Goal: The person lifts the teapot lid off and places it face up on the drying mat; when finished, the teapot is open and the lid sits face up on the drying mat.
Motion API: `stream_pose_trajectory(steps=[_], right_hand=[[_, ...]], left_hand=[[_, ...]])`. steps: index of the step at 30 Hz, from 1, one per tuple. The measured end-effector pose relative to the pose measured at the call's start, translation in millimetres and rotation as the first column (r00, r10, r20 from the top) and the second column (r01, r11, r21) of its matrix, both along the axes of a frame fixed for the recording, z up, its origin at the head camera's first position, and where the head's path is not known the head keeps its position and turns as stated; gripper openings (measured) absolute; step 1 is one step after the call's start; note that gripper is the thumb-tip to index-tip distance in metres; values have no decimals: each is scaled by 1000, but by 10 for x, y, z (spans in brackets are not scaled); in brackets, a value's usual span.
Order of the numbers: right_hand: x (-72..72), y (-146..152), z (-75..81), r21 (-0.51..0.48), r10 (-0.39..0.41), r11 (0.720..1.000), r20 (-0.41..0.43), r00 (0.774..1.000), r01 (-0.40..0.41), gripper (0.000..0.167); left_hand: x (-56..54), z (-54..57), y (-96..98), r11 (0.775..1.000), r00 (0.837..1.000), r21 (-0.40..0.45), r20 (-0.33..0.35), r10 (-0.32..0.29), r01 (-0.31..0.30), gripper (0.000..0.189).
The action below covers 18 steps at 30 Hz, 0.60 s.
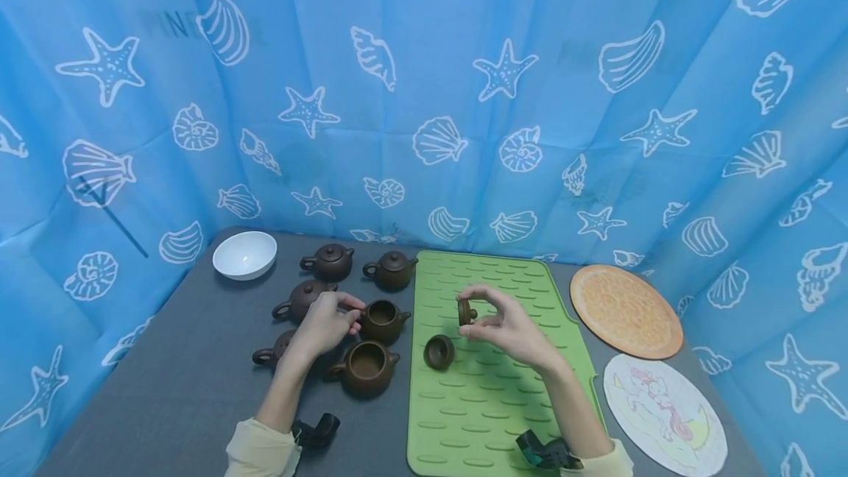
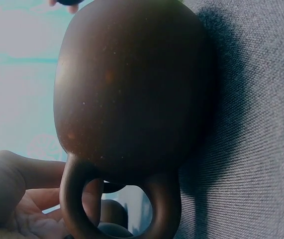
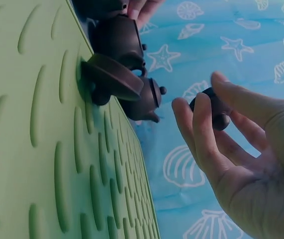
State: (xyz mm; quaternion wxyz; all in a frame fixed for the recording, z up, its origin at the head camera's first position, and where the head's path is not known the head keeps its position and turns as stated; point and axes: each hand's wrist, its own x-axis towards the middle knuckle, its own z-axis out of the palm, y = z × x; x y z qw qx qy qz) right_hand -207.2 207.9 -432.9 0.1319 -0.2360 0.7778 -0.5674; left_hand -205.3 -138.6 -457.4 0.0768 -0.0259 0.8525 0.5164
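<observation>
- The green mat point(image 1: 490, 418) lies flat on the grey worktop point(image 1: 165, 389).
- The right hand point(image 1: 506, 326) is up over the green mat. Its fingers hold a small brown lid point(image 1: 466, 313) between the thumb and the other fingers. The lid is tipped on its side, with its knob to the right.
- One more lid point(image 1: 439, 352) sits upside down on the green mat, near its left edge.
- The left hand point(image 1: 327, 322) is left of the green mat, at the far open teapot point(image 1: 383, 330). The handle is hard to see, but the fingers look like they pinch it.
- The near open teapot point(image 1: 366, 385) stands left of the green mat too. Both pots have no lid on, and you can see inside.
- Two teapots with lids on, the back left pot point(image 1: 331, 263) and the back right pot point(image 1: 391, 273), stand by the green mat's far left corner.
- The middle left pot point(image 1: 305, 304) and the front left pot point(image 1: 268, 357) are farther left of the green mat. The left arm covers part of the front one.
- A white bowl point(image 1: 244, 256) is well left of the green mat.
- Right of the green mat are a pizza-like round board point(image 1: 626, 311) and, nearer, a white round picture point(image 1: 665, 414).
- Behind the green mat hangs a blue shell curtain point(image 1: 397, 116).
</observation>
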Motion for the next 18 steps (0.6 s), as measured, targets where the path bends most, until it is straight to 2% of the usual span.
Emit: stream_pose_trajectory(steps=[6, 13, 18], right_hand=[[-5, 95, 9, 22, 63, 998, 13, 998, -63, 57], [-27, 240, -10, 18, 148, 988, 126, 981, -152, 54], [-58, 309, -92, 69, 167, 981, 162, 973, -180, 55]], left_hand=[[-6, -8, -11, 1000, 1000, -1, -2, -5, 5, 21], [-6, -7, -3, 1000, 1000, -2, -6, -3, 3, 20], [2, 2, -2, 1000, 1000, -10, -4, -2, 2, 20]])
